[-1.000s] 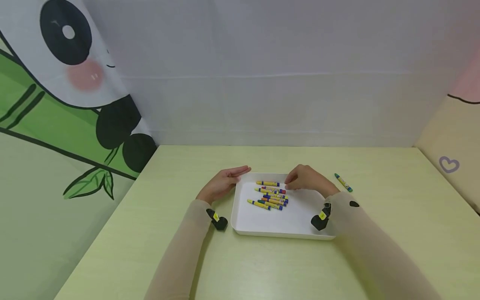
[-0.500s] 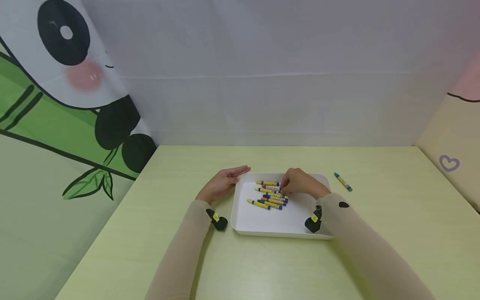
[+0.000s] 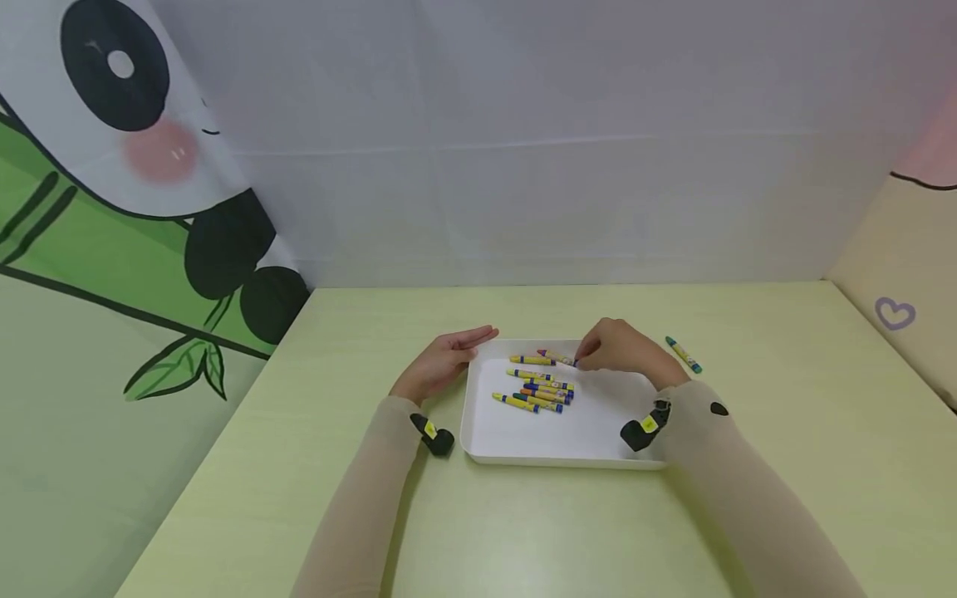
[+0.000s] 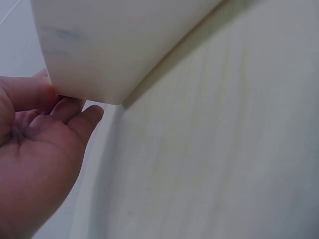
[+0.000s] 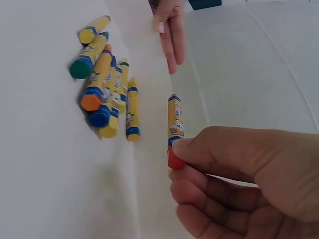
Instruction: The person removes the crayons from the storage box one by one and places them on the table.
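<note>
over by the table, the person's right hand pinches a red crayon by its blunt end, above the far side of the white tray. the left hand grips the tray near its far left corner, two fingers stretched out straight. more crayons lie bunched inside; a green crayon rests outside, on the right.

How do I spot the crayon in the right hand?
Find the white tray on the table, then the right hand over its far right part. Pinched there is the red crayon. It alone is held and shows a red end; nearby crayons lie in the tray.
</note>
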The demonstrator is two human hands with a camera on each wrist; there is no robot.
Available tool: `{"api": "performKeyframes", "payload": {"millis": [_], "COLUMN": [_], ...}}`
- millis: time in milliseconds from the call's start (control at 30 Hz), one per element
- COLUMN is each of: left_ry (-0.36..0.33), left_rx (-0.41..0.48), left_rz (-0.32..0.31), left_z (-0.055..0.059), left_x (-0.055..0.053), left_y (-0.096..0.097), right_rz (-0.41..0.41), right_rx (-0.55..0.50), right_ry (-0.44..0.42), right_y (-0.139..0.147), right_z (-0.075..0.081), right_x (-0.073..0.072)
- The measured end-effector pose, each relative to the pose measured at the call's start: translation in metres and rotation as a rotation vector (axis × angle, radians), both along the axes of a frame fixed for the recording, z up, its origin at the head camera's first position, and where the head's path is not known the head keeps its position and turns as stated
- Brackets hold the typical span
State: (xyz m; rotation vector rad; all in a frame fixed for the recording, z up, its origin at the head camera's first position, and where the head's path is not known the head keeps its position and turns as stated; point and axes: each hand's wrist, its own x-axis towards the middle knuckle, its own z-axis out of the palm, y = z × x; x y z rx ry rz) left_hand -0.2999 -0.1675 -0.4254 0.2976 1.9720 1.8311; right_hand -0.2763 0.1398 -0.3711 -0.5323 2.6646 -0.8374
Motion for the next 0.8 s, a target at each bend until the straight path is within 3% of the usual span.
{"api": "performKeyframes", "payload": {"millis": [200, 467, 600, 800], "left_ry": [-0.006, -0.003, -0.007, -0.008], "left_rx": [-0.002, 0.003, 0.009, 0.005], "left_rz": [0.002, -0.007, -0.007, -0.006], "left_z": [0.002, -0.001, -0.002, 0.0], "left_x": [0.0, 0.001, 0.002, 0.003], "left_y": [-0.001, -0.004, -0.005, -0.006], "right_rz": [-0.095, -0.258, -0.332, -0.369], "right_rx": [-0.022, -0.056, -0.036, 0.005], "right_ry": [0.043, 0.111, 0.124, 0.108], "right_y": [0.029, 0.073, 0.095, 0.125], "right_z": [0.01, 0.009, 0.004, -0.014], "right_x": [0.007, 0.024, 0.032, 0.032]}}
